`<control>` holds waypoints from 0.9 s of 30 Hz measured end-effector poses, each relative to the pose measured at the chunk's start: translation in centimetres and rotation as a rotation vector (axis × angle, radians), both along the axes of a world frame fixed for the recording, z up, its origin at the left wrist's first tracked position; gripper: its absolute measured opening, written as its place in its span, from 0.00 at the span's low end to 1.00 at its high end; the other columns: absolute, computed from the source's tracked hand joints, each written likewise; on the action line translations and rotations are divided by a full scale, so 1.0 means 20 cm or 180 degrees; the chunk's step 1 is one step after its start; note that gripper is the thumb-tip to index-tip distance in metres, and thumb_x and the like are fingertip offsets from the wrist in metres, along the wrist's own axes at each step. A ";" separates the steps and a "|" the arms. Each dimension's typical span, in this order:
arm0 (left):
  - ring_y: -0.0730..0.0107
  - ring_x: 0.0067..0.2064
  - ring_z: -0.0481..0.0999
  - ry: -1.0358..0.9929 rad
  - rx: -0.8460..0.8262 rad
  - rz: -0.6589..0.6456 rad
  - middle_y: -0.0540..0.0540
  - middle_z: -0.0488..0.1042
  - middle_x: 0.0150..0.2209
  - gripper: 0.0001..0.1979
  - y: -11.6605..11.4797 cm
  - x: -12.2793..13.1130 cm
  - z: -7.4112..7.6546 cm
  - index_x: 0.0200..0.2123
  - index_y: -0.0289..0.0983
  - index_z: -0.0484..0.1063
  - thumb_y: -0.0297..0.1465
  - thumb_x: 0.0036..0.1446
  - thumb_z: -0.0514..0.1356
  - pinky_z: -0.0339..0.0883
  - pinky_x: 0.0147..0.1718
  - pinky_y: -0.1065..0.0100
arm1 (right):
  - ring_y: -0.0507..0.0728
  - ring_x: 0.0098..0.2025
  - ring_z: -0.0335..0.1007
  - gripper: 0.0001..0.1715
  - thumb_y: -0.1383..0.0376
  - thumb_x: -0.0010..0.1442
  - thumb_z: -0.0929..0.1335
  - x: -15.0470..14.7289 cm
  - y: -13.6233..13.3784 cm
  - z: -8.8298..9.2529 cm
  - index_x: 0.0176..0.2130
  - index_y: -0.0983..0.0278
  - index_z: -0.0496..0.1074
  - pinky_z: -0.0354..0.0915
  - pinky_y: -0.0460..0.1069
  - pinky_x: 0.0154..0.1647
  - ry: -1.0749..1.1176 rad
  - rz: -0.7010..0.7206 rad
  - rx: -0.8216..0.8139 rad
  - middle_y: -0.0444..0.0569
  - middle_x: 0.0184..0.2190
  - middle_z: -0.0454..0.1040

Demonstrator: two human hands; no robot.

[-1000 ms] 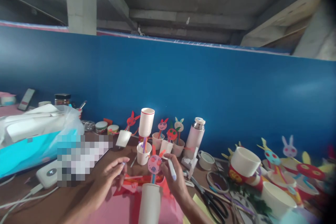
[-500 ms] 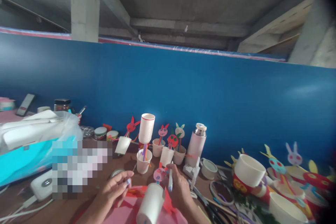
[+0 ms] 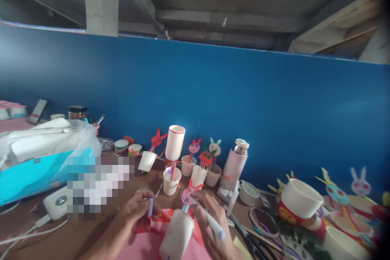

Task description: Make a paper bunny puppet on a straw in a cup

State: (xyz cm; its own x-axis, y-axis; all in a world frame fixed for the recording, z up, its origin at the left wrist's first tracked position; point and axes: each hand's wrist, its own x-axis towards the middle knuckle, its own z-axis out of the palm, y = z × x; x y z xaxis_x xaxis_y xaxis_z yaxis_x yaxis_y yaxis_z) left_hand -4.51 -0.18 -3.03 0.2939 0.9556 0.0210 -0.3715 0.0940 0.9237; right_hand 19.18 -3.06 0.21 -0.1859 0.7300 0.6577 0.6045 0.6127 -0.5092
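My right hand (image 3: 215, 207) is closed around a white marker (image 3: 215, 226) with a blue end. Its front end is close to a pink paper rabbit face (image 3: 187, 196); I cannot tell whether they touch. That face stands on a straw out of a white paper cup (image 3: 178, 233), which lies tilted towards me between my hands. My left hand (image 3: 138, 211) pinches a small light-purple marker cap (image 3: 150, 207), to the left of the cup. Red and pink paper sheets (image 3: 140, 245) lie beneath.
Several cups with paper rabbits, such as a red rabbit (image 3: 157, 140), stand behind, beside a stack of cups (image 3: 176, 142) and a thermos (image 3: 236, 162). Scissors (image 3: 243, 231), a tape roll (image 3: 263, 221) and more cups (image 3: 301, 197) are at right. A plastic bag (image 3: 82, 138) and power bank (image 3: 56, 202) are left.
My right hand has turned the marker from nearly upright to slanting, its front end now by the rabbit face. My left hand has shifted slightly; the whole view has moved a little.
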 end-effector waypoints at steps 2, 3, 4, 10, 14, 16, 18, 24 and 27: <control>0.71 0.27 0.72 -0.0098 -0.0142 0.0062 0.48 0.77 0.29 0.18 -0.01 0.00 0.02 0.37 0.39 0.66 0.42 0.51 0.66 0.62 0.23 0.74 | 0.54 0.30 0.71 0.07 0.63 0.62 0.61 -0.05 -0.02 -0.06 0.40 0.60 0.67 0.65 0.47 0.32 0.0064 0.0082 0.0172 0.45 0.29 0.72; 0.71 0.27 0.72 -0.0144 -0.0234 0.0125 0.48 0.77 0.29 0.19 -0.01 0.01 0.03 0.37 0.39 0.66 0.42 0.48 0.67 0.62 0.23 0.74 | 0.54 0.28 0.70 0.04 0.64 0.61 0.62 -0.08 -0.02 -0.09 0.38 0.60 0.66 0.64 0.46 0.30 0.0054 0.0069 0.0307 0.45 0.27 0.72; 0.70 0.28 0.73 -0.0197 -0.0354 0.0201 0.47 0.77 0.29 0.21 -0.01 0.01 0.04 0.38 0.38 0.67 0.42 0.46 0.69 0.63 0.23 0.74 | 0.53 0.27 0.70 0.02 0.65 0.60 0.63 -0.10 -0.01 -0.12 0.36 0.59 0.66 0.64 0.46 0.28 0.0016 0.0101 0.0518 0.44 0.26 0.72; 0.74 0.28 0.71 -0.0535 -0.0708 0.0385 0.51 0.74 0.27 0.23 0.00 0.03 0.03 0.35 0.36 0.72 0.38 0.36 0.74 0.62 0.23 0.75 | 0.55 0.29 0.74 0.10 0.61 0.61 0.63 -0.17 0.00 -0.18 0.44 0.58 0.67 0.67 0.46 0.31 -0.0051 0.0677 0.1055 0.47 0.30 0.77; 0.82 0.19 0.58 -0.0496 -0.0725 0.0530 0.58 0.63 0.18 0.22 0.01 0.03 0.01 0.31 0.36 0.73 0.40 0.34 0.74 0.55 0.17 0.78 | 0.57 0.31 0.75 0.21 0.49 0.64 0.58 -0.19 -0.02 -0.20 0.47 0.58 0.67 0.69 0.48 0.32 -0.0098 0.0620 0.1040 0.49 0.32 0.78; 0.81 0.19 0.59 -0.0577 -0.0844 0.0514 0.58 0.62 0.18 0.22 0.02 0.03 -0.01 0.31 0.36 0.72 0.39 0.35 0.74 0.55 0.18 0.77 | 0.57 0.30 0.75 0.22 0.49 0.64 0.57 -0.19 -0.02 -0.20 0.47 0.58 0.68 0.69 0.48 0.32 -0.0121 0.0601 0.1110 0.50 0.31 0.78; 0.81 0.19 0.60 -0.0607 -0.0890 0.0452 0.58 0.62 0.19 0.20 0.02 0.03 -0.02 0.31 0.36 0.71 0.38 0.37 0.73 0.55 0.18 0.77 | 0.56 0.29 0.75 0.19 0.52 0.64 0.59 -0.18 -0.03 -0.19 0.47 0.58 0.68 0.70 0.47 0.32 -0.0191 0.0632 0.1054 0.49 0.30 0.78; 0.81 0.17 0.59 -0.0636 -0.0802 0.0237 0.57 0.63 0.18 0.18 0.00 0.05 0.01 0.28 0.36 0.68 0.37 0.39 0.72 0.52 0.16 0.77 | 0.54 0.24 0.71 0.11 0.59 0.61 0.64 -0.16 -0.05 -0.14 0.44 0.58 0.68 0.68 0.45 0.27 -0.0232 0.0577 0.0843 0.45 0.26 0.76; 0.81 0.17 0.60 -0.0588 -0.0779 0.0181 0.56 0.64 0.19 0.17 -0.01 0.05 0.04 0.28 0.36 0.69 0.37 0.41 0.72 0.54 0.17 0.76 | 0.54 0.26 0.72 0.10 0.60 0.61 0.64 -0.16 -0.05 -0.14 0.44 0.57 0.67 0.68 0.46 0.29 -0.0202 0.0639 0.0933 0.45 0.28 0.77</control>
State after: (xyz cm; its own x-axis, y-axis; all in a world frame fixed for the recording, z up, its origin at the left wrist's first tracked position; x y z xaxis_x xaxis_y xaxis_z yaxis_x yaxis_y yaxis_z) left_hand -3.47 -0.47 -2.33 0.2525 0.9537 -0.1637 -0.5420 0.2795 0.7926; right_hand 16.03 -4.03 -2.53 -0.3537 0.4569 0.8162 0.4819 0.8369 -0.2597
